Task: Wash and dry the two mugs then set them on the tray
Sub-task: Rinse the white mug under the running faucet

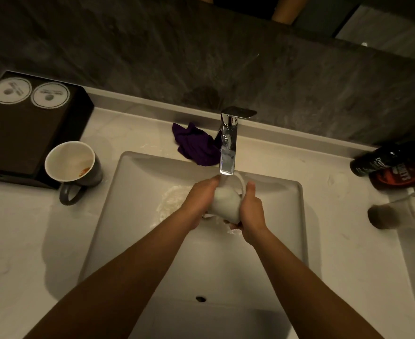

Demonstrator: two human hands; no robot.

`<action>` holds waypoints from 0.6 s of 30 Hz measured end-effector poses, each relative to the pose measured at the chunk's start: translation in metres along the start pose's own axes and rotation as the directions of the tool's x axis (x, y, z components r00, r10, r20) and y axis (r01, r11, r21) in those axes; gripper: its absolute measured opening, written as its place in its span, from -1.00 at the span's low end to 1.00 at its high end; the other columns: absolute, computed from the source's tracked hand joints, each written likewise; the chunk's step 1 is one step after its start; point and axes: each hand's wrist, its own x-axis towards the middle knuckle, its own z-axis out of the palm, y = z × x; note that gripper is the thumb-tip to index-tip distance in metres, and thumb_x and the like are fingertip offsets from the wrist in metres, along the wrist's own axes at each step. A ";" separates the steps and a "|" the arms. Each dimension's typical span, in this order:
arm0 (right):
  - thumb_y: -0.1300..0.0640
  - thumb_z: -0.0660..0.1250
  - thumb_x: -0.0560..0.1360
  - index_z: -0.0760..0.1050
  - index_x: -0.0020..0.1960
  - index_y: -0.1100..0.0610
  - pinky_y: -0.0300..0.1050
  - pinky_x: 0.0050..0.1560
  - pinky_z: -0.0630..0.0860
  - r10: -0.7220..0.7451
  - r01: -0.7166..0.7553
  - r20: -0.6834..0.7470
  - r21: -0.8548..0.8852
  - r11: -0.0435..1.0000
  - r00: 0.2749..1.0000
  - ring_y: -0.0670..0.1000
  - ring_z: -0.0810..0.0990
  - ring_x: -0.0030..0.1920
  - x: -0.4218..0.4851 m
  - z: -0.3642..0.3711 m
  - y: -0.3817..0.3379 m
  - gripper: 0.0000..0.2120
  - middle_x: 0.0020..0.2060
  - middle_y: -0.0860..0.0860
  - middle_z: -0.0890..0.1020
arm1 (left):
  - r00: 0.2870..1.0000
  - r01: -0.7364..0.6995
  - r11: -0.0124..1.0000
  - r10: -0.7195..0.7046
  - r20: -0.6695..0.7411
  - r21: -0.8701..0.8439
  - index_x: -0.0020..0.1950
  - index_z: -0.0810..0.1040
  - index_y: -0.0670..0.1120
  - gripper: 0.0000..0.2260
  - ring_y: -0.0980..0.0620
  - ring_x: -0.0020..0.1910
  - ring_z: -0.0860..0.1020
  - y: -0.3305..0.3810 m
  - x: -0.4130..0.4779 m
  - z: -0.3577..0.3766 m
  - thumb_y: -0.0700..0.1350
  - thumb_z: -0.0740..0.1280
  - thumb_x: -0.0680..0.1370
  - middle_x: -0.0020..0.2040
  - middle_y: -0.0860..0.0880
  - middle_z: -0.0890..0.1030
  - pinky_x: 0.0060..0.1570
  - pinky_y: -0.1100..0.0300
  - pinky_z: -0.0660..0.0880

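Observation:
A white mug (226, 201) lies tilted over the sink basin (133, 192), its mouth turned toward the chrome tap (228, 145), and water runs onto it. My left hand (200, 199) grips its left side and my right hand (251, 211) grips its right side. A second mug (73, 167), dark grey outside and white inside with an orange stain, stands upright on the counter left of the sink, handle toward me. The dark tray (23, 135) sits at the far left, just behind that mug. A purple cloth (196, 145) lies crumpled behind the sink, left of the tap.
Two round white paper lids (30, 92) rest on the tray's far end. Dark bottles (395, 165) lie on the counter at the right, with a clear glass (397, 214) on its side in front of them. A dark stone wall runs behind the counter.

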 end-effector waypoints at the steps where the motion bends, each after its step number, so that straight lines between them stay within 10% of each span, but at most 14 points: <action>1: -0.39 -0.09 0.60 0.53 0.08 0.14 -0.12 -0.52 0.50 0.042 -0.043 0.022 0.059 0.997 0.999 0.24 0.68 -0.31 -0.001 0.001 0.000 -0.32 -0.16 0.28 0.70 | 0.996 -0.090 0.996 0.089 -0.025 -0.014 0.14 0.65 -0.06 -0.55 -0.04 -0.01 0.65 -0.009 0.000 0.001 0.29 0.38 0.52 0.10 -0.11 0.70 -0.12 0.08 0.54; 4: -0.49 -0.15 0.53 0.55 0.08 0.21 -0.15 -0.52 0.48 0.068 -0.083 0.134 0.111 0.990 0.989 0.21 0.63 -0.43 -0.008 0.005 0.002 -0.15 -0.23 0.33 0.71 | 0.967 -0.220 0.960 0.191 -0.167 -0.173 0.31 0.57 -0.05 -0.41 0.01 0.09 0.65 -0.029 -0.001 0.004 0.29 0.51 0.43 0.18 -0.01 0.65 -0.12 0.11 0.58; 9: -0.43 -0.24 0.57 0.58 -0.07 0.23 -0.10 -0.45 0.57 -0.175 0.190 0.093 -0.184 0.964 0.980 0.19 0.68 -0.42 -0.018 0.014 0.015 -0.13 -0.38 0.25 0.69 | 0.979 -0.084 0.863 -0.021 -0.201 -0.497 0.25 0.63 -0.11 -0.18 -0.18 0.03 0.73 -0.037 0.010 0.009 0.42 0.55 0.19 0.09 -0.16 0.74 0.05 -0.19 0.69; 13: -0.12 -0.01 0.71 0.46 -0.01 0.09 -0.06 -0.24 0.51 -0.451 0.424 -0.001 -0.338 0.840 0.893 0.01 0.60 -0.31 -0.005 0.005 0.012 -0.62 -0.24 0.07 0.63 | 0.984 -0.064 0.935 0.001 -0.178 -0.350 0.21 0.62 -0.12 -0.28 -0.16 -0.02 0.74 -0.033 0.012 0.003 0.39 0.50 0.28 0.06 -0.16 0.74 0.01 -0.17 0.69; 18: 0.05 0.07 0.71 0.50 0.01 0.30 -0.14 -0.54 0.48 -0.314 0.332 0.109 -0.279 0.901 0.943 0.13 0.61 -0.53 0.008 -0.008 0.001 -0.63 -0.28 0.28 0.67 | 0.990 -0.035 0.998 0.028 -0.141 -0.049 0.21 0.58 -0.12 -0.40 -0.13 -0.03 0.71 -0.023 0.012 -0.002 0.38 0.34 0.50 0.05 -0.13 0.70 -0.02 -0.04 0.67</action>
